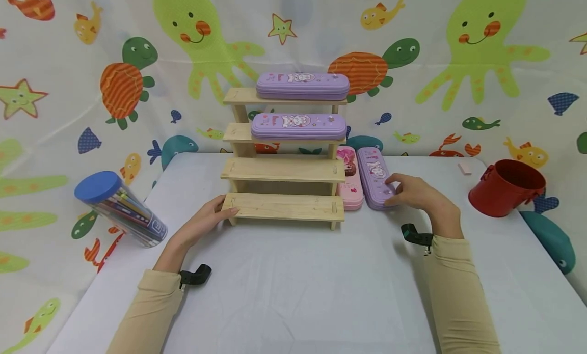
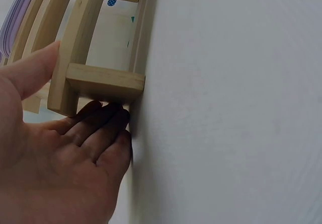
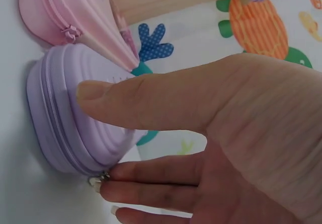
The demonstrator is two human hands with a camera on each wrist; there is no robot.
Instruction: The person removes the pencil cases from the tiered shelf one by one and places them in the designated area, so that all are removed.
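A stepped wooden display rack [image 1: 284, 169] stands near the back of the table. My left hand [image 1: 204, 222] grips the left end of its lowest step; in the left wrist view the thumb [image 2: 37, 68] lies against the board and the fingers bend beside the end support. At the rack's right lies a purple pencil case [image 1: 378, 180], which my right hand [image 1: 415, 195] holds at its near right end. The right wrist view has the thumb [image 3: 146, 98] on its lid and fingertips by the zipper pull. A pink pencil case [image 1: 350, 183] lies between it and the rack.
Two more purple pencil cases lie on the rack's top step [image 1: 302, 86] and second step [image 1: 298, 126]. A blue-lidded clear tub of pencils [image 1: 121, 209] stands at the left. At the right are a red bucket [image 1: 502, 188] and a small pink block [image 1: 465, 168]. A patterned curtain hangs behind.
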